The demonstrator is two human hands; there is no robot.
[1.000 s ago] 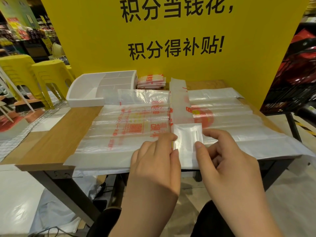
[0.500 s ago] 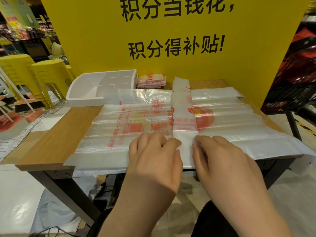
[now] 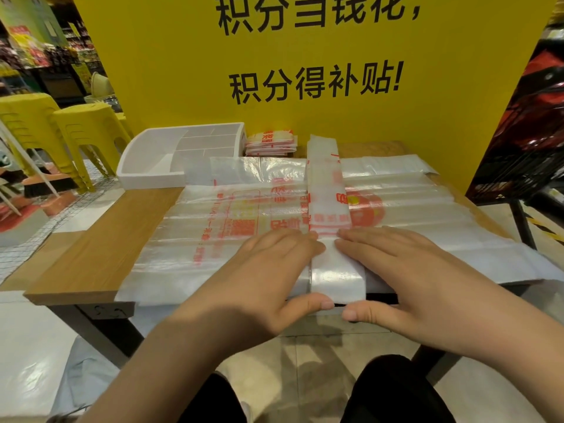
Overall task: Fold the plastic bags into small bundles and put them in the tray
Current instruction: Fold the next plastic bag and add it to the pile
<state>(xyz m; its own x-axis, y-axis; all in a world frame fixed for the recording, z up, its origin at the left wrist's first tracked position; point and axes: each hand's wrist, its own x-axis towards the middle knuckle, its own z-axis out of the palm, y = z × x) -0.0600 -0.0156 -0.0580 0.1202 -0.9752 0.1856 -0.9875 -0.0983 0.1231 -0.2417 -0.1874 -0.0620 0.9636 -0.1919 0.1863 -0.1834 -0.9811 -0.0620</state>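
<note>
We've got our left hand (image 3: 274, 270) and right hand (image 3: 406, 270) flat, fingers (image 3: 296, 241) straight and gripping nothing, just pressing the long crinkly see-through bag strip (image 3: 328, 184) onto the woodgrain worktop (image 3: 100, 239).

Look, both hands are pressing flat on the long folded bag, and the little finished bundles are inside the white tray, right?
Not quite. In the head view the finished bundles lie stacked on the table just right of the white tray, not inside it. The rest holds: the left hand and right hand press flat on the long folded bag.
</note>
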